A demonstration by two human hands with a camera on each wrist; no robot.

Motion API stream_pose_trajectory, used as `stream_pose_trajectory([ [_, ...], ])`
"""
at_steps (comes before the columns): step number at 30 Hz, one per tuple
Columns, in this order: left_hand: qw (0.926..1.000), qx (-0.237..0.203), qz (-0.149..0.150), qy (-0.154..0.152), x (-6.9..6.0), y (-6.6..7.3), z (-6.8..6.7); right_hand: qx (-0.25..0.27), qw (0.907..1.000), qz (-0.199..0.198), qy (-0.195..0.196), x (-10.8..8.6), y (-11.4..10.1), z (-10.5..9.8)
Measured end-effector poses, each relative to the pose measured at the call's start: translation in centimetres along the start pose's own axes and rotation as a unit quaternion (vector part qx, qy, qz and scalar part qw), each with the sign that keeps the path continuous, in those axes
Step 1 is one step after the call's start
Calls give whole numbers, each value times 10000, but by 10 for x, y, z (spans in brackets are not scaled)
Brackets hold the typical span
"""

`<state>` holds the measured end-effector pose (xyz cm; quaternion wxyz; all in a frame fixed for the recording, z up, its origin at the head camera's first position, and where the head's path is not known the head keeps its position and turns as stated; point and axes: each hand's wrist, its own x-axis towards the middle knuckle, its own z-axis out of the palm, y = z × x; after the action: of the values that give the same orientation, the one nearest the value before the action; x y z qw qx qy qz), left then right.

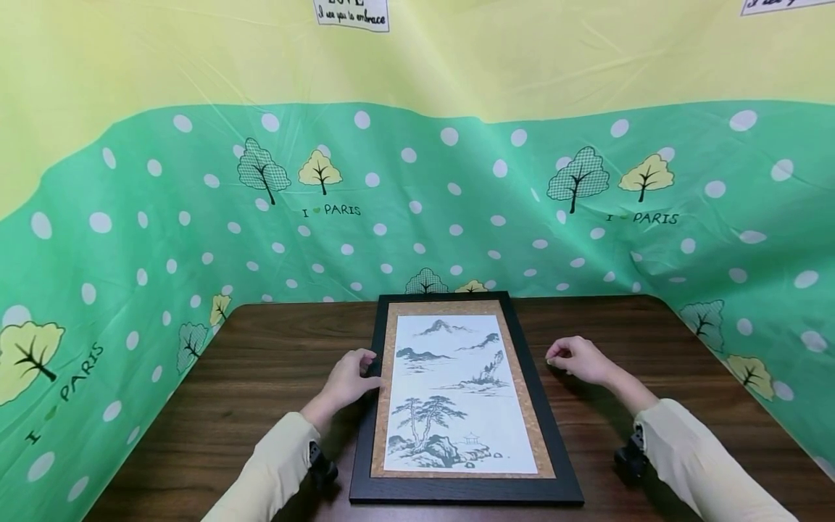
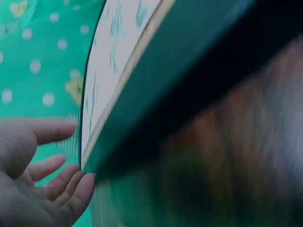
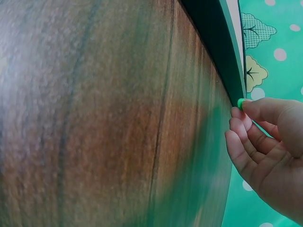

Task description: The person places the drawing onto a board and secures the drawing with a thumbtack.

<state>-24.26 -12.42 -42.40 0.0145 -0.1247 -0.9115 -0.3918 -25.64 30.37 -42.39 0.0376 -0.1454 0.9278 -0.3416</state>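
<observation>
A black-framed cork board (image 1: 544, 464) lies on the table, and a white sheet with an ink landscape print (image 1: 450, 384) rests on its cork. At the board's left edge is my left hand (image 1: 346, 380), fingers loosely bent and holding nothing; its thumb reaches over the frame. In the left wrist view that hand (image 2: 40, 175) has a gap between thumb and fingers. My right hand (image 1: 580, 360) hovers to the right of the board. Between its thumb and index finger it pinches what looks like a small green push pin (image 3: 241, 103), mostly hidden by the fingertips.
The dark wooden table (image 1: 261, 384) extends on both sides of the board. A green and yellow printed cloth (image 1: 457, 196) hangs behind and around the table. Dark wrist devices (image 1: 321, 464) sit at both cuffs.
</observation>
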Motion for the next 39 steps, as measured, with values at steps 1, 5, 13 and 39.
stream_pose_trajectory([
  [1, 10000, -57, -49, -42, 2, -3, -2, -17, 10000, -17, -6, 0, 0, 0],
  [5, 9984, -408, -253, -289, 9, -17, -7, -31, 10000, -53, -12, 1, 1, 0],
  [13, 9949, -817, -394, -440, 18, -34, -3, 26, 9999, -157, -10, 8, -4, 6],
  [39, 9901, -1210, -530, -470, 21, -42, 1, -558, 9969, -525, 163, 85, -45, 17],
])
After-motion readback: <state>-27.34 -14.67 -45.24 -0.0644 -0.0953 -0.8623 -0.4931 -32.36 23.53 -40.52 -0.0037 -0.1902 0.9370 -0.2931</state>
